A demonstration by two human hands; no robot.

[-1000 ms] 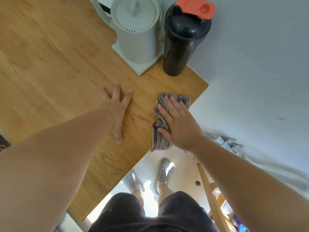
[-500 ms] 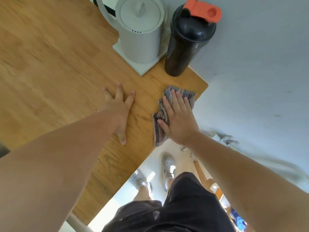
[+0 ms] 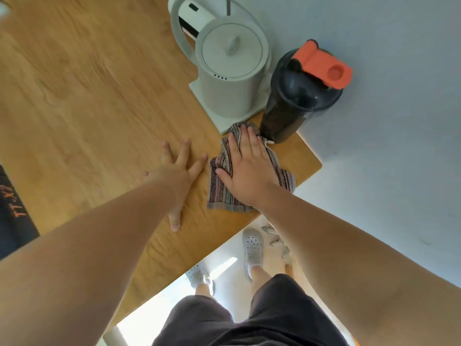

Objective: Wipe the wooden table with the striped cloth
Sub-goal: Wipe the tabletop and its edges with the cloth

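The right hand (image 3: 245, 168) presses flat, fingers straight, on the cloth (image 3: 219, 193) at the worktop's (image 3: 74, 108) right corner, kettle (image 3: 232, 71) and bottle (image 3: 294, 103) just beyond its far edge, left hand (image 3: 178, 171) splayed flat alongside.

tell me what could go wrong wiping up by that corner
1. The right hand presses the striped cloth right at the foot of the black shaker bottle; a further push could tip it off the nearby wooden table edge.
2. The cloth is also by the kettle base and could shove it.
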